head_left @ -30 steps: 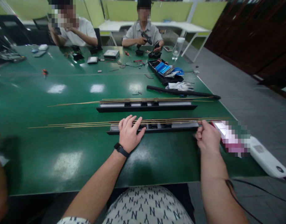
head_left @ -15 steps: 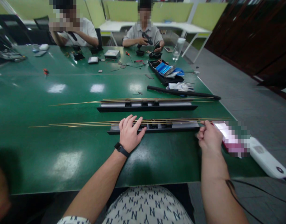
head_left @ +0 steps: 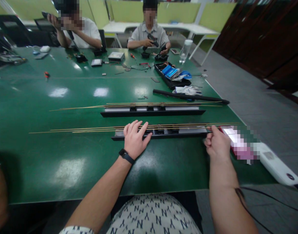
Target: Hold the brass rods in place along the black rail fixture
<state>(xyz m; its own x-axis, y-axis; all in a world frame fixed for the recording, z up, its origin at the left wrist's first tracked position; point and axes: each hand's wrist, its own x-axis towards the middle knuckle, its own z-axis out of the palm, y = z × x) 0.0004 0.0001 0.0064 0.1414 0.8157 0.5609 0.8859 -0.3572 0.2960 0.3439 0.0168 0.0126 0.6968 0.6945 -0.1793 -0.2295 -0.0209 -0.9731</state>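
My left hand [head_left: 136,138] lies with fingers spread over a long black-and-silver rail [head_left: 192,131], touching several thin brass rods [head_left: 100,129] that run along its top. The rods stick out well past the rail's left end. At the right end of the rail, my right hand [head_left: 217,141] is closed in a pinch on a brass rod; the rod's tip is hidden by the fingers. A second, similar rail [head_left: 151,113] lies parallel behind the first, with more brass rods [head_left: 83,107] along it.
A phone with a red edge [head_left: 233,143] and a white power strip [head_left: 278,167] lie right of my right hand. Farther back are a black tube [head_left: 195,97], white gloves [head_left: 188,90] and a black tray [head_left: 173,83]. Two people sit across the green table [head_left: 73,175].
The nearest brass rod has slid slightly right with my right hand's pinch. My left hand has stayed in place. Across the table, the person at left has raised a dark tool.
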